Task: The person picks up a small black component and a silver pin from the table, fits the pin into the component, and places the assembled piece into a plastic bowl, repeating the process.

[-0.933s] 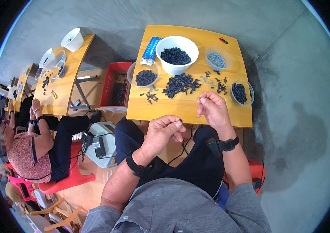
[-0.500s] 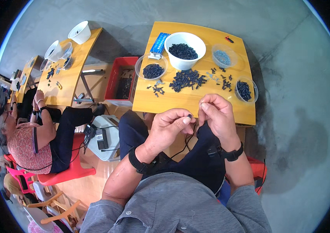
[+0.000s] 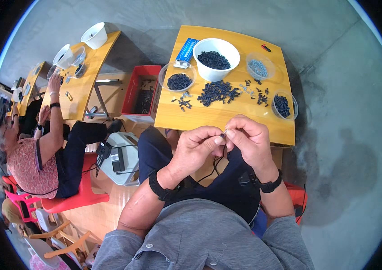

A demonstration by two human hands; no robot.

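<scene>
A seated person's two hands meet just off the near edge of a small yellow desk (image 3: 209,118), above a lap in dark trousers. The left hand (image 3: 195,148) and the right hand (image 3: 250,140) are curled toward each other, thumb and forefinger tips touching; the fingers (image 3: 220,139) of both are closed in a pinch on a tiny dark part (image 3: 223,134) too small to make out, and a thin black cord (image 3: 215,164) hangs from the pinch toward the lap. Both wrists wear black bands, and both forearms come up from grey sleeves at the lower edge. On the desk, a loose heap of small black pieces (image 3: 218,92) lies at the centre, with a few strays toward the left and right edges. A clear dish of black pieces (image 3: 178,82) sits near the left edge and another clear dish (image 3: 283,105) by the right edge. Farther back stand a white bowl (image 3: 216,58) filled with black pieces and a clear dish of pale metal bits (image 3: 258,68). At the far left corner, touching the white bowl's side, lies a flat blue rectangular package (image 3: 186,49) with white lettering. A red crate (image 3: 142,92) rests on the floor just beside the desk's left edge. Well apart to the left, another person in a patterned top (image 3: 29,157) sits at a second yellow desk (image 3: 83,81).
</scene>
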